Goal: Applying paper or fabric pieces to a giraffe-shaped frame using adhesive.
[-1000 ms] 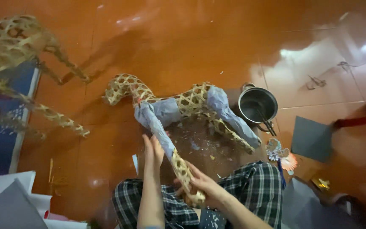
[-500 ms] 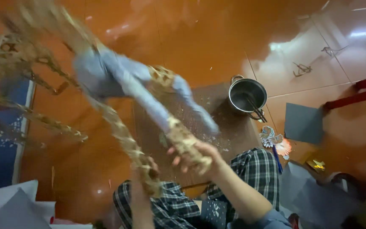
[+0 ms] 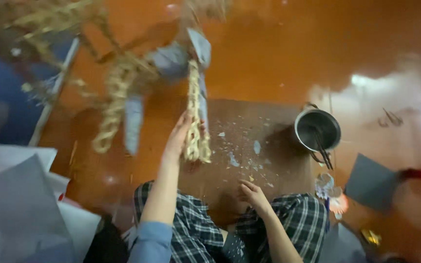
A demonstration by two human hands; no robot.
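Gripping woven frame [image 3: 191, 87] leg, left hand [image 3: 181, 134] closed round it, frame lifted over board [image 3: 269, 122]. Right hand [image 3: 252, 192] loosely curled, pinching scrap, seemingly. Risk: swinging frame knocking pot [image 3: 317, 129], tearing paper.

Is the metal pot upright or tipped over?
Upright: the metal pot shows its round open mouth to the camera, dark utensils leaning inside over its rim.

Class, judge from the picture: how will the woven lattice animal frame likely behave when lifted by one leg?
The woven frame is probably light: the left hand alone raises it by a leg. Its open lattice looks fairly stiff. The long legs may swing, and the pasted paper patches may tear.
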